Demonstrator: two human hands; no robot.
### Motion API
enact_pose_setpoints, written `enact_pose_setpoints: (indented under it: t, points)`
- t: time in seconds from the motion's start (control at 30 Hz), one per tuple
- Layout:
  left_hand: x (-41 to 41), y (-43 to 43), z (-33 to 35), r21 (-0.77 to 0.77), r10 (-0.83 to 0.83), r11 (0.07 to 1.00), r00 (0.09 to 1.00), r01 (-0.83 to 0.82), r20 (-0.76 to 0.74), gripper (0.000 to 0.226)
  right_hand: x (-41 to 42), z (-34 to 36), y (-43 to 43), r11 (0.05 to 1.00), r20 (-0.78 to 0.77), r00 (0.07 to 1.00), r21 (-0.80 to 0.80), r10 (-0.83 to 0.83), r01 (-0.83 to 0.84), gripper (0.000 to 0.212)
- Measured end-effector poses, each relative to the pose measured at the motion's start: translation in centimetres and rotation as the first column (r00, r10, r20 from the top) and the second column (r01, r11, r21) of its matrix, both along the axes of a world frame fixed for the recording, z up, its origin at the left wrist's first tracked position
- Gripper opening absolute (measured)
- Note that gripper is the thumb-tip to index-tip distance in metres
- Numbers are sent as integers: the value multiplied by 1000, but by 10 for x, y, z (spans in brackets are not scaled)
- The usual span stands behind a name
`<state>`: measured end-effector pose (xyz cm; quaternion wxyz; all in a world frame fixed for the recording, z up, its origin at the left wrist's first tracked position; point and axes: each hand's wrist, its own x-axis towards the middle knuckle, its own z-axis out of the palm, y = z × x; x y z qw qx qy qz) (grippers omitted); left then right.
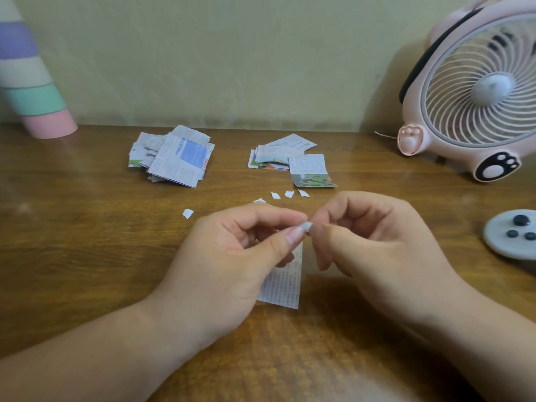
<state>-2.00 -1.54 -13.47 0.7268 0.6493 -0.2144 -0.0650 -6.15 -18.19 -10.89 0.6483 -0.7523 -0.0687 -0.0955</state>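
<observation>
Far left you've got a pastel striped tube (pixel 32 82) standing at the back of the wooden table (pixel 72 227), right up against the wall. Next over is a messy pile of printed paper cuttings (pixel 174 156). Nearer to you, a few tiny white scraps (pixel 188 213) are scattered on the wood between the piles and your hands.

Your left hand (pixel 232 256) is over the middle of the table, thumb and forefinger pinched tight on the top edge of a printed paper strip (pixel 282 282). The strip hangs down from that pinch between your two hands. Its lower end is close over the table, can't tell if it actually touches.

Behind it sits a second pile of cuttings (pixel 290 161), well apart from the first. Your right hand (pixel 377 245) pinches the same top edge just beside the left fingertips, with the other fingers curled in.

Further right there's a pink fan (pixel 478 91) with paw-print feet at the back. At the very edge is a pale grey disc (pixel 499 248) with three dark round bits on it.
</observation>
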Motion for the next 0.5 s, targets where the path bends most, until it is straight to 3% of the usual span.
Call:
enact_pose_setpoints:
  t: [0.17, 0.37, 0.5]
  points:
    - [0, 0, -1, -3, 11, 1000, 1000, -11, -19, 21, -1, 1, 2, 1000, 13, 1000, 22, 13, -13, 12]
    - [2, 3, -2, -4, -16, 1000, 1000, 16, -23, 25, 4, -2, -3, 996, -11, 996, 18, -86, 86, 24]
    - [2, 4, 0, 67, -86, 994, 996, 87, -9, 16, 9, -1, -12, 994, -34, 993, 19, -111, 112, 8]
